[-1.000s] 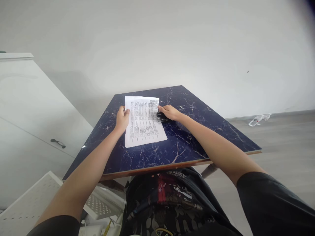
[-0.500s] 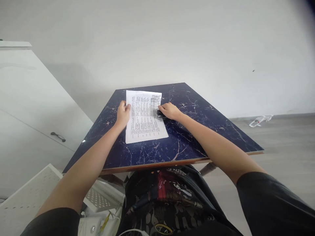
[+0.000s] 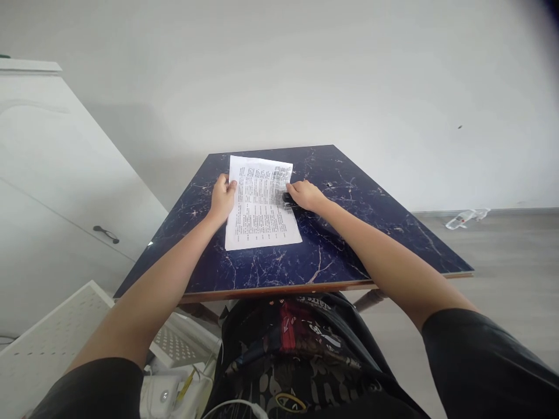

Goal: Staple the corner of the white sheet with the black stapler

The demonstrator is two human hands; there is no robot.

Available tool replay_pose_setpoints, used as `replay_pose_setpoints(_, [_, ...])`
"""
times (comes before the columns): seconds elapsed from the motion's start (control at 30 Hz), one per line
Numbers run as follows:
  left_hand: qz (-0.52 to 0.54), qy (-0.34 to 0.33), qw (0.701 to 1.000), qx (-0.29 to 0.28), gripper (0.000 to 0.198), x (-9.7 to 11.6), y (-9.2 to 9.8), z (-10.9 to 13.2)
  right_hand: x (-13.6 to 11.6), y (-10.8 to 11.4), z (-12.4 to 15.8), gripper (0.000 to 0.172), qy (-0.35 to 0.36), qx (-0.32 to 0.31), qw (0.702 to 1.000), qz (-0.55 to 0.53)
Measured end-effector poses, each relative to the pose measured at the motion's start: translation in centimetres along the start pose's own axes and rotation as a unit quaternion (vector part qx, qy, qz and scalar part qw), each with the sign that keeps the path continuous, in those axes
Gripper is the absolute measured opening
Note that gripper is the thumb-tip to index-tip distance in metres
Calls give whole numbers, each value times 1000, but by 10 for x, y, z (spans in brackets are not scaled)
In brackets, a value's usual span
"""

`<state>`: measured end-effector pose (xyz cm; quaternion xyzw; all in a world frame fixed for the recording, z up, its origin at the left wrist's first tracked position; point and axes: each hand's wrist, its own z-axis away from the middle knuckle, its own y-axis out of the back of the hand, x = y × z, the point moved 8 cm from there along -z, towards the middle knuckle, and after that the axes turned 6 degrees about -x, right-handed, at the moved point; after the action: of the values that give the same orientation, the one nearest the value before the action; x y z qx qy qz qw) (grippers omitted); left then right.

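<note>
Printed white paper (image 3: 259, 209) lies over the dark blue marbled table (image 3: 271, 273), its far edge lifted a little. My left hand (image 3: 223, 196) pinches the paper's left edge, thumb on top and fingers underneath. On the right edge, my right hand (image 3: 305, 195) is closed on a small black stapler-like tool (image 3: 288, 200). The tool's front end sits over the paper's right margin. Most of the tool is hidden under my right hand.
A small dark bit (image 3: 329, 184) lies on the table behind my right hand. To the left stands a white cabinet (image 3: 65, 174) with a black handle. White perforated panels (image 3: 56, 326) are at lower left. Clear plastic (image 3: 467, 218) lies on the floor at right.
The view has shifted slightly. Both hands keep their holds on the paper and the black tool, with little visible movement relative to the table.
</note>
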<state>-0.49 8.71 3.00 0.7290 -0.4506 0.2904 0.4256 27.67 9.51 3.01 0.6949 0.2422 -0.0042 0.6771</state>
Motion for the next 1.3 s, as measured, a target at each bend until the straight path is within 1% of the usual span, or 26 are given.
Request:
replay_pose_setpoints(0.17, [6,-5,1000,-1,17,-1,0,0,-12,-2,1,62,22,-16,997,69])
replay_pose_setpoints(0.33, [3,-15,1000,0,16,-2,0,-1,-17,-4,3,64,30,-27,994,99])
replay_pose_setpoints(0.4, [3,-18,1000,1,16,-3,0,-2,-18,-4,4,63,36,-20,992,118])
replay_pose_setpoints(0.47, [11,-21,1000,1,16,-4,0,-3,-22,-5,5,63,51,-15,989,141])
replay_pose_setpoints(0.57, [33,-19,999,-1,17,-7,-1,-4,-29,-8,7,64,73,-26,983,168])
replay_pose_setpoints(0.73, [36,-9,999,1,21,-13,-1,-5,-36,-12,7,61,77,-42,980,181])
replay_pose_setpoints(0.87, [9,-5,1000,1,16,-8,0,-3,-40,-20,5,49,83,-44,979,179])
replay_pose_setpoints(0.93, [-9,3,1000,0,15,-6,0,-1,-41,-21,4,51,95,-39,981,167])
replay_pose_setpoints(0.97, [-17,9,1000,-1,15,-5,0,-1,-39,-20,3,53,97,-37,983,153])
replay_pose_setpoints(1.03, [-30,18,999,-1,16,-4,0,-1,-28,-14,-1,58,75,-27,991,105])
replay_pose_setpoints(1.13, [-36,22,999,-1,18,-3,1,-1,2,2,-6,64,1,9,1000,17])
replay_pose_setpoints(1.2, [-39,20,999,-2,17,-3,1,-1,21,11,-8,67,-32,29,999,-3])
replay_pose_setpoints(1.3, [-45,21,999,-3,14,-4,1,-1,41,18,-9,66,-53,27,998,2])
